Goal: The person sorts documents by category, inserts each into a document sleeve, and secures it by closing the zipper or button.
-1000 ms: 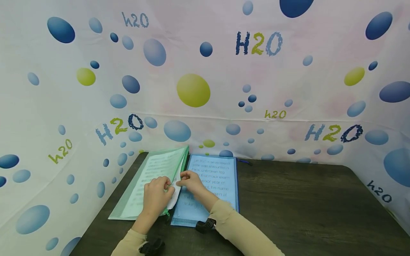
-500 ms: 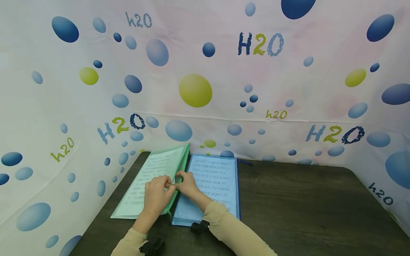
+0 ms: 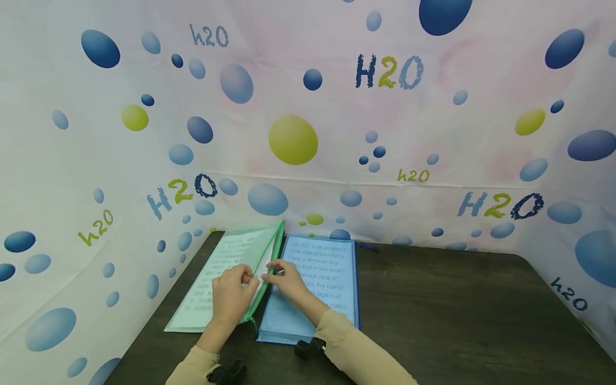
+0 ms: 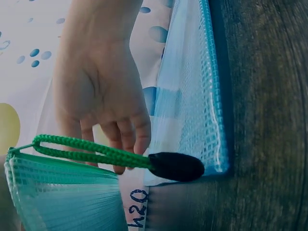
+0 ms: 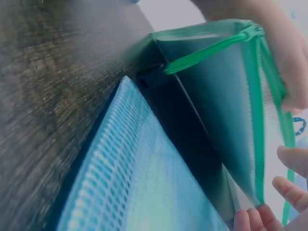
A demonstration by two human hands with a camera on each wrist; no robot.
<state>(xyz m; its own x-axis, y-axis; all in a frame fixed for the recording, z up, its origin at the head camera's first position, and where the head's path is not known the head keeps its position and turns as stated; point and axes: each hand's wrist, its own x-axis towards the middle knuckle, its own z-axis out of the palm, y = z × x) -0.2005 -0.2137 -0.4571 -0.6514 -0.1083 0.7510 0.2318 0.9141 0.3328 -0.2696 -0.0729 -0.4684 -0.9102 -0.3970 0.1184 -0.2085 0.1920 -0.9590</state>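
Observation:
A green zip pouch [image 3: 204, 291] holds a printed sheet and leans at the left of the dark table. Its zip side is raised and parted, with a white sheet [image 3: 262, 266] showing in the gap. My left hand [image 3: 230, 293] pinches the near part of the upper zip edge. My right hand [image 3: 287, 278] reaches to the same opening; its thumb and index finger stand apart, while other fingertips [image 5: 263, 215] appear to touch the green edge. The green cord pull [image 4: 91, 151] with its black end hangs from the pouch's near corner.
A blue zip pouch [image 3: 324, 267] with a large-print sheet lies flat beneath my right hand. Its dark blue cord [image 3: 368, 247] trails from the far right corner. Behind the table [image 3: 457, 310] rises a white curtain [image 3: 337, 107] with bubbles and H2O lettering.
A white piece showing below my fingers dropped from sight half a second ago; now white shows higher in the opening. My right thumb and index finger came together, then parted. My left hand keeps its grip.

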